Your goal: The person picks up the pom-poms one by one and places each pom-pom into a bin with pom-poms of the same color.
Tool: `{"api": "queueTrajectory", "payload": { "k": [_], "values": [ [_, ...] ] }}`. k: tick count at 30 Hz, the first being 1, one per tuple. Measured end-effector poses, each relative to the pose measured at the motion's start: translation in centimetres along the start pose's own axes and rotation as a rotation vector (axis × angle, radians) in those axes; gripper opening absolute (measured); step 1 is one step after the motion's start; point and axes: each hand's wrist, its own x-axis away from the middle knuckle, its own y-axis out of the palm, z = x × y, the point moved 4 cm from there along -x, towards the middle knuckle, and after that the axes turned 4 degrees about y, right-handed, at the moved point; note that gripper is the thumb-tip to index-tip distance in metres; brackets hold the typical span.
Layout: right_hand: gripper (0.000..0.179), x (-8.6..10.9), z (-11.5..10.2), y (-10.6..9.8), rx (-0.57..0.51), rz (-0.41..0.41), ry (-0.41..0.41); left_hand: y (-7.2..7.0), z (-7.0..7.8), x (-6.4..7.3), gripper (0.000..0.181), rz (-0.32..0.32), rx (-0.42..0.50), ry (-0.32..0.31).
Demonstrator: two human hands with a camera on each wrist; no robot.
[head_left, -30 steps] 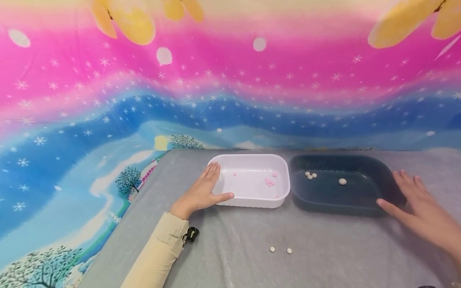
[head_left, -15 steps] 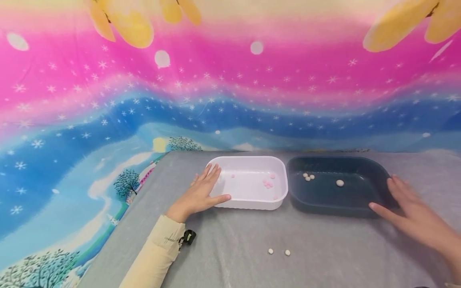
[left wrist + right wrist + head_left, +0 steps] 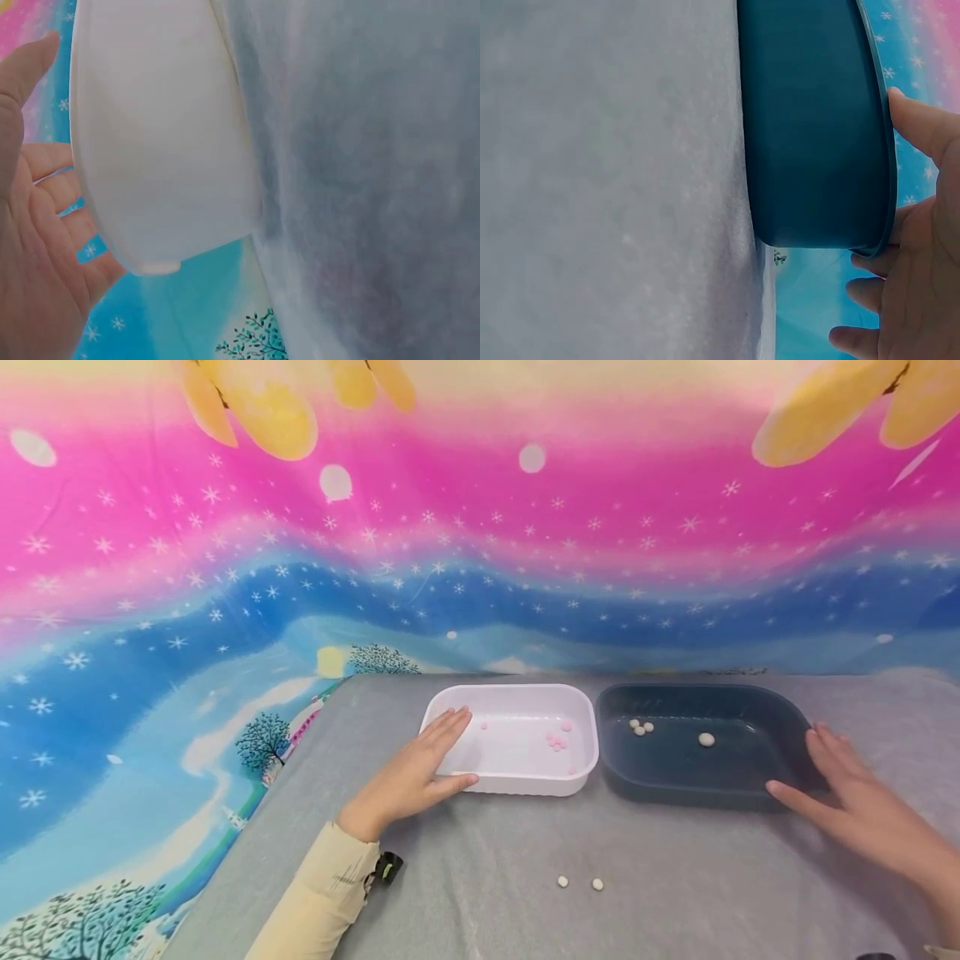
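Observation:
In the head view, my left hand [image 3: 408,781] is at the left end of a white plastic basin [image 3: 525,784]. Its straight fingers reach over the rim, thumb at the near side. Small pink pieces [image 3: 557,742] lie inside that basin. On the other side, my right hand [image 3: 862,810] is spread at the right end of a dark blue-green basin [image 3: 697,793], which holds a few small white balls [image 3: 641,727] and one bigger white ball [image 3: 707,740]. The right wrist view shows the thumb tip [image 3: 896,97] right at the dark rim. Neither hand's fingers curl round anything.
Two small white balls [image 3: 581,883] lie on the grey cloth [image 3: 495,877] in front of the basins. The two basins stand side by side, ends close together. Behind the table hangs a colourful printed backdrop [image 3: 480,560].
My left hand has shifted, its fingertips now lying further over the white basin's rim. The right hand stays at the dark basin's end. The view has moved slightly.

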Motion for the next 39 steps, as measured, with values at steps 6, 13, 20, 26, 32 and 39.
{"api": "queueTrajectory", "payload": {
  "k": [6, 13, 20, 26, 32, 39],
  "values": [
    [0.102, 0.0, 0.1, 0.0, -0.011, -0.016, 0.012, 0.0, 1.4, 0.1, 0.079, 0.017, 0.037, 0.063],
    [0.102, 0.3, -0.8, -0.3, -0.002, -0.02, 0.023, -0.3, 3.4, 0.0, 0.075, 0.032, 0.048, 0.145],
    [0.101, 0.4, -0.8, -0.4, 0.006, -0.017, 0.018, -0.4, 5.8, 0.0, 0.072, 0.021, 0.066, 0.246],
    [0.101, 0.4, -0.8, -0.4, 0.002, -0.022, 0.016, 0.0, 7.4, -0.2, 0.071, 0.001, 0.059, 0.323],
    [0.102, 0.2, -0.7, -0.4, 0.006, -0.018, 0.019, 0.6, 8.6, -0.2, 0.064, -0.023, 0.046, 0.391],
    [0.102, 0.3, -0.7, -0.4, 0.002, -0.016, 0.016, 1.4, 10.4, -0.1, 0.057, -0.091, 0.025, 0.458]
  ]
}}
